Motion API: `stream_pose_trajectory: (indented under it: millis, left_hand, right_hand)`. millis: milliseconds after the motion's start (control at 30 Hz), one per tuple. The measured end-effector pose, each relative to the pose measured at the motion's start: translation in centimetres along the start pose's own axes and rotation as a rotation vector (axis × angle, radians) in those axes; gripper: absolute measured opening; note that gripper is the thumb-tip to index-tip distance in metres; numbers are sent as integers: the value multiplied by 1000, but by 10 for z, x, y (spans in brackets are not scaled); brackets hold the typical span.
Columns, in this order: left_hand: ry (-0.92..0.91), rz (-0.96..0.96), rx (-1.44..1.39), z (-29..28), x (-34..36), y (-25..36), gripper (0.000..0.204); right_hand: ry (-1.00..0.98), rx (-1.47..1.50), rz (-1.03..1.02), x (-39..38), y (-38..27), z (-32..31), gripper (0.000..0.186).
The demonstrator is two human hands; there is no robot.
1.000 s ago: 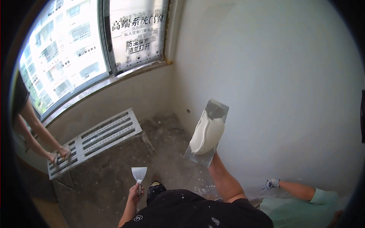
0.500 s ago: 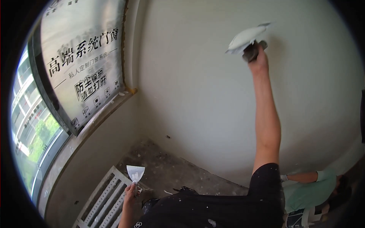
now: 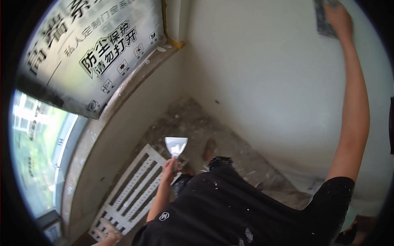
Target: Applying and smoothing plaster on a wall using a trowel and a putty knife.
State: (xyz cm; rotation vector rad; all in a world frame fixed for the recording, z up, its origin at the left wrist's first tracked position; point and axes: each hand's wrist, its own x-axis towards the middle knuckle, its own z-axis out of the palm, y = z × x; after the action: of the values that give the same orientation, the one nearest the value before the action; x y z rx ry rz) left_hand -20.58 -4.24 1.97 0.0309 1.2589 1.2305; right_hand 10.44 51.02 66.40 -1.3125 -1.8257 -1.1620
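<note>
My left hand point(image 3: 168, 168) is closed round the handle of a putty knife point(image 3: 176, 144). Its wide, shiny blade points up, away from my fingers, with the slotted white bench behind it. At the upper right, my right hand point(image 3: 341, 22) grips a plastering trowel point(image 3: 323, 22) at the end of my outstretched arm. The trowel's dark, smeared plate lies at the pale wall point(image 3: 262, 74); whether all of it touches cannot be seen. My fingers cover its handle, and the top of the picture cuts it off.
A slotted white bench point(image 3: 143, 168) stands below on the left, with another person's hand point(image 3: 110, 234) at its near end. A film-covered window point(image 3: 111, 37) rises above a stained sill point(image 3: 123, 92). The floor point(image 3: 186, 117) is dusty. Part of another person point(image 3: 359, 229) shows at the lower right.
The view has shifted down. My right hand has turned the trowel from showing its white putty load to lying plate-on at the wall. My left hand still holds the putty knife upright.
</note>
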Motion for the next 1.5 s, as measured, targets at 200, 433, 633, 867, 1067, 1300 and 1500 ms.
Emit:
stream_pose_trajectory:
  millis: [200,433,633,867,1067,1300,1500]
  left_hand:
    - [-55,-25,50,21,7,37,26]
    - [85,-16,-95,5,-26,73,28]
    - [178,-31,-77,-8,-42,68,29]
    - [207,-35,-279,35,-27,62,32]
    - [132,-63,-298,47,-35,41,31]
    - [140,-75,-228,55,-24,26,21]
    - [-8,-26,-143,72,-11,48,18]
  right_hand:
    - [10,850,-145,-193,-169,110,21]
    - [-439,195,-252,-381,-269,223,23]
    - [-733,193,-299,-516,-307,286,21]
    - [-906,78,-356,-676,-301,339,16]
    - [-999,-21,-460,-771,-253,348,16]
    - [-1124,209,-153,-767,-233,269,22]
    - [-1066,766,308,-694,-201,164,28]
